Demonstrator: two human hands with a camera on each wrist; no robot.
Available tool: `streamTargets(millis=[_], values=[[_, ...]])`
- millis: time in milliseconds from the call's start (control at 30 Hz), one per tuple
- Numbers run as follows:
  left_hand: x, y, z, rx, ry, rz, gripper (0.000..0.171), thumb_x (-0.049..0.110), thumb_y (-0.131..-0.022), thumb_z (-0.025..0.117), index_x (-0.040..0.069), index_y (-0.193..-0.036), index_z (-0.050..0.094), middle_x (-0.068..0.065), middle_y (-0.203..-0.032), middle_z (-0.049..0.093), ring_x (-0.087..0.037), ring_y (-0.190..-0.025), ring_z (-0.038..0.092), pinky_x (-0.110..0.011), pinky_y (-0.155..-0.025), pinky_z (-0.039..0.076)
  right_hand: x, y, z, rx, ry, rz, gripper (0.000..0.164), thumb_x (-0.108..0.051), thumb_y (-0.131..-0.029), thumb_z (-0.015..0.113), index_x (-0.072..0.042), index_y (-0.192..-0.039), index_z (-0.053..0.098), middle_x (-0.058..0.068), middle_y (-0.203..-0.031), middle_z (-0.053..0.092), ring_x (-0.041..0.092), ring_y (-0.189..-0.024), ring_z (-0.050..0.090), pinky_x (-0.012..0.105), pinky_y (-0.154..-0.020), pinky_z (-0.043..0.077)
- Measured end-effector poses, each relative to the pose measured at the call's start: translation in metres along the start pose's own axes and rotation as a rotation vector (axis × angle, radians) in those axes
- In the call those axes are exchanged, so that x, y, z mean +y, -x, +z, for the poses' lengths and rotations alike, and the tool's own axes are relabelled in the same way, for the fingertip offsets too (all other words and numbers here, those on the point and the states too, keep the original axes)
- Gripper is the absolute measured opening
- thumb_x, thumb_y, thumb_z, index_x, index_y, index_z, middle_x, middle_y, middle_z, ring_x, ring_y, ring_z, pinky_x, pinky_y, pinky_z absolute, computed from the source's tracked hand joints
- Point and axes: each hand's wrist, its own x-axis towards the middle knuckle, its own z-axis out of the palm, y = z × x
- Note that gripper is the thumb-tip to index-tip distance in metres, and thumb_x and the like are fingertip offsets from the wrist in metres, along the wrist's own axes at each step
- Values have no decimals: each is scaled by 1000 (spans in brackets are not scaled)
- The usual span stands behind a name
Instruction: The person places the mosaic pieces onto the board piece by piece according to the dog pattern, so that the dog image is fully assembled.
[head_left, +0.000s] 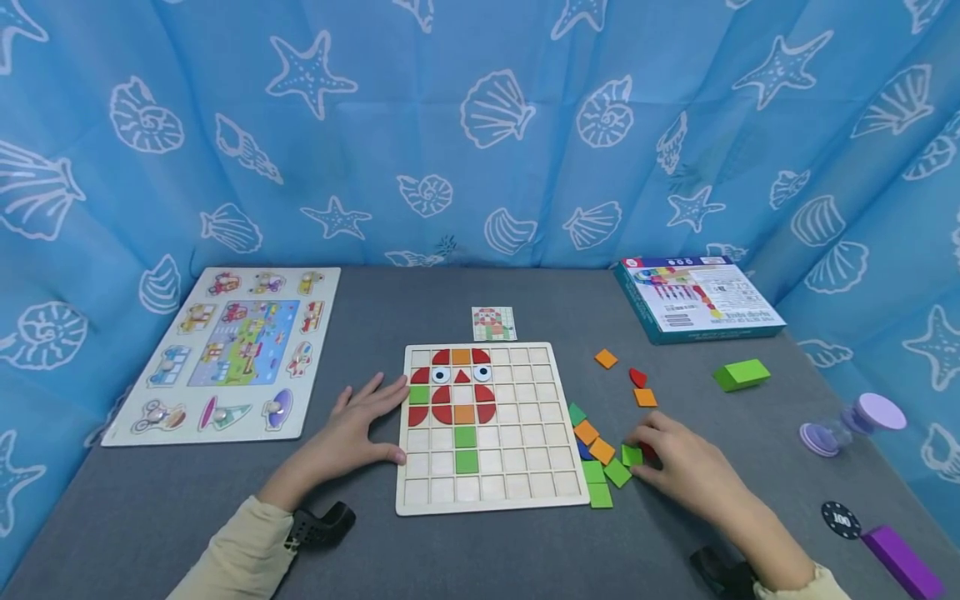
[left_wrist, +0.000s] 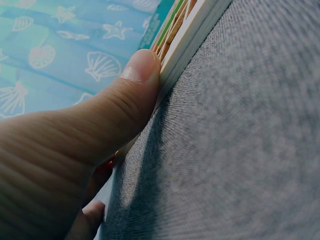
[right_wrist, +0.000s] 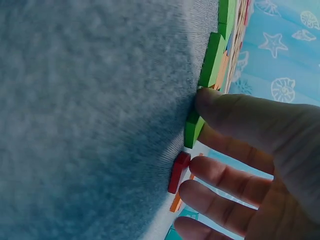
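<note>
A wooden grid board (head_left: 525, 433) lies in front of me, with red, orange, green and eye tiles set in its upper left part. Along the board's left edge rests my left hand (head_left: 360, 425), fingers spread; its thumb (left_wrist: 140, 67) touches the rim in the left wrist view. To the right of the board, my right hand (head_left: 686, 458) pinches a green square tile (head_left: 632, 455) between thumb and index finger. Beside it lie another green tile (head_left: 617, 472), orange tiles (head_left: 602, 451) and a partly hidden red tile (right_wrist: 179, 172).
A small pattern card (head_left: 493, 323) lies behind the board. At left is a peg puzzle (head_left: 315, 375); at back right, a flat box (head_left: 712, 300). A green block (head_left: 741, 375), an hourglass (head_left: 851, 425), a black chip (head_left: 841, 519) and a purple block (head_left: 902, 560) are at right.
</note>
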Motion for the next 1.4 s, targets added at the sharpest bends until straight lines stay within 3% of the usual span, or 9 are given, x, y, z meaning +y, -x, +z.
streamTargets(millis=[200,333,567,767,933,1133,1400], values=[[0,0,1,1,0,-1,96,56,-60,69,18,-139,32,2,-145,25,-29,-136,9,-58,-102,-2,-4,-2,-2,40,1,28,22,-20,-68,75,-18,-86,63,-7,-80,51,7,-64,42,24,-53,36],[-1,0,1,-1,-1,-4,96,57,-59,69,18,-139,32,3,-145,26,-29,-136,9,-58,-102,-2,-17,-7,-3,81,-6,-8,22,-22,-69,73,-17,-88,63,-8,-80,54,7,-66,44,25,-55,39],[-2,1,2,-2,-2,-5,97,58,-59,69,18,-139,32,3,-145,25,-29,-136,9,-58,-102,-3,-67,-22,3,116,-57,-196,21,-25,-70,72,-21,-89,64,-13,-78,51,2,-67,42,18,-54,38],[-2,1,1,-4,0,-10,96,57,-59,69,17,-139,32,2,-145,26,-30,-136,9,-58,-101,-3,-112,-39,12,45,-86,-392,23,-29,-73,70,-19,-93,64,-11,-84,56,3,-74,48,21,-64,46],[-1,1,1,-2,-4,-9,96,58,-60,68,17,-139,32,2,-145,25,-29,-136,9,-58,-102,-2,-139,-49,19,23,-65,-470,24,-31,-74,69,-17,-93,67,-9,-83,57,4,-72,49,21,-63,45],[0,0,0,-6,5,-1,95,56,-61,69,18,-139,32,2,-145,25,-29,-136,9,-58,-102,-2,-152,-52,24,62,-37,-497,22,-31,-72,72,-18,-88,67,-11,-79,56,4,-69,49,21,-58,41],[1,-1,-1,-8,0,-10,95,56,-60,70,18,-139,32,2,-145,25,-29,-136,9,-58,-102,-2,-156,-52,25,5,-40,-517,24,-33,-71,73,-21,-90,66,-11,-79,55,3,-67,45,19,-55,36]])
